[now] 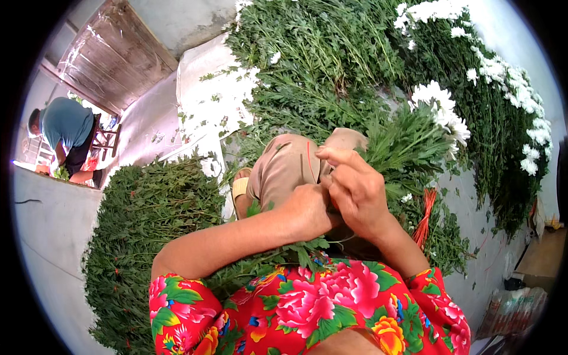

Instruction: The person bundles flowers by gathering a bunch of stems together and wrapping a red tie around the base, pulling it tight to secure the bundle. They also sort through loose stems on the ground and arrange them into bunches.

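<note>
Over my lap, my left hand (310, 213) is closed in a fist against my right hand (359, 191), whose fingers are curled. A thin red tie (309, 162) sticks up beside the fingers, and a bit of orange-red shows between the hands. A bunch of white chrysanthemums (437, 108) lies across my lap, its leafy stems (404, 142) passing behind my hands; leaves show again under my left forearm. My hands hide the middle of the stems and the exact grip. A bundle of red ties (426, 217) lies to the right of my right wrist.
Cut chrysanthemum stems (310, 53) lie heaped ahead, with white blooms (510, 75) at right. A leafy pile (151, 213) with red ties lies at left. Beyond it a person (71, 128) bends near a stool (106, 140). A plastic-wrapped pack (512, 310) stands at lower right.
</note>
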Motion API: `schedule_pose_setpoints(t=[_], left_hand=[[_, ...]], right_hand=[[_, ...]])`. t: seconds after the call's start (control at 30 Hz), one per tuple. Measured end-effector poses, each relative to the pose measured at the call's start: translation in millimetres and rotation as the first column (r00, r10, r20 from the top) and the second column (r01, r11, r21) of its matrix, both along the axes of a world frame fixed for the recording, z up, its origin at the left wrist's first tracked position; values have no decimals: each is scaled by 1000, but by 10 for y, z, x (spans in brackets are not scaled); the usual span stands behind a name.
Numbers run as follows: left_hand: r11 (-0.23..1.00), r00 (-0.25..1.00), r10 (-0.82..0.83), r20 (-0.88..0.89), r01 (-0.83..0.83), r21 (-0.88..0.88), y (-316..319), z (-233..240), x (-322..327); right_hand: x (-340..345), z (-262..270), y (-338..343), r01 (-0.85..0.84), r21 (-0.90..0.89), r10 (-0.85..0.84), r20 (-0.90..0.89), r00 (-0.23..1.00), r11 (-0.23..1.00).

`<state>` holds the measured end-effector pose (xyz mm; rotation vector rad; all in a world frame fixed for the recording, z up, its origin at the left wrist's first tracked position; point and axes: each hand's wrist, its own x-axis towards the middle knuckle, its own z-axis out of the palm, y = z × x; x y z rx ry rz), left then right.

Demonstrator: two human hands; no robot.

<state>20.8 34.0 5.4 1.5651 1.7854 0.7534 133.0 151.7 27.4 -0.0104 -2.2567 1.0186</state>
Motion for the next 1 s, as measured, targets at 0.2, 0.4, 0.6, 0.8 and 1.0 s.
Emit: schedule_pose_setpoints(t=[0.2, 0.4, 0.6, 0.8, 1.0], left_hand=[[975, 931, -104, -349, 26, -222, -29, 340, -288], [966, 988, -71, -137, 102, 238, -158, 366, -442], [965, 489, 236, 840, -217, -145, -119, 41, -322], [981, 554, 162, 817, -181, -72, -183, -62, -126], [973, 809, 155, 567, -224, 53, -162, -68, -35]], right_hand=[[143, -254, 50, 47, -150, -30, 109, 994, 988], [173, -227, 76, 50, -174, -33, 102, 994, 983], [255, -203, 103, -23, -249, 53, 115, 992, 968], [276, -196, 95, -49, -271, 85, 122, 989, 961], [224, -54, 50, -25, -123, 40, 127, 991, 992]])
